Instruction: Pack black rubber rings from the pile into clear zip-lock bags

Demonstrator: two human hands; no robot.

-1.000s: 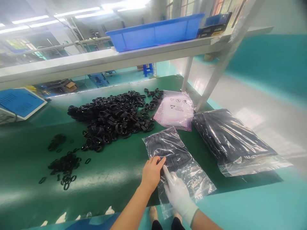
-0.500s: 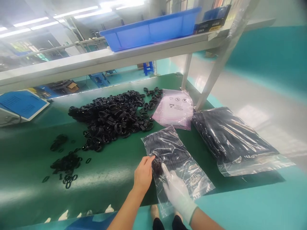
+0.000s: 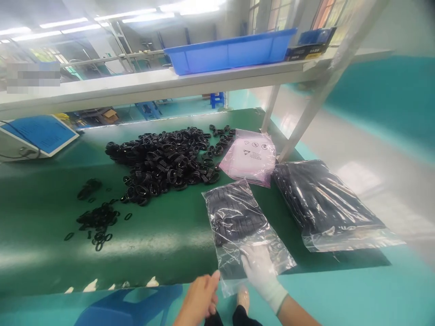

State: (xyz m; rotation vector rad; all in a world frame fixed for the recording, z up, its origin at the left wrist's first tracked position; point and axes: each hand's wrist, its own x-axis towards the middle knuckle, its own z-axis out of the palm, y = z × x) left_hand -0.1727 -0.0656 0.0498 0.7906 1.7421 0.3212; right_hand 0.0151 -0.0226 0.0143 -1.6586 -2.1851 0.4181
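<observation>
A clear plastic bag [image 3: 238,217] part-filled with black rubber rings lies on the green table [image 3: 163,244] near its front edge. My gloved right hand [image 3: 260,267] rests on the bag's near, empty end, its fingers bent and gripping the plastic, which partly covers them. My bare left hand [image 3: 201,296] hovers off the table's front edge, just left of the bag, with fingers loosely apart and nothing in them. A large heap of black rings [image 3: 163,160] lies further back, and a smaller scatter of rings [image 3: 97,219] sits to the left.
A pink antistatic bag [image 3: 249,156] lies behind the clear one. A bigger filled clear bag [image 3: 326,203] sits at the right, overhanging the edge. A blue-topped device [image 3: 37,133] stands at far left. A shelf [image 3: 152,83] carrying a blue tray [image 3: 231,50] spans overhead on slanted posts.
My left hand has let go of the bag and drawn back past the table edge. My right hand slid toward the bag's near end. The view shifted slightly.
</observation>
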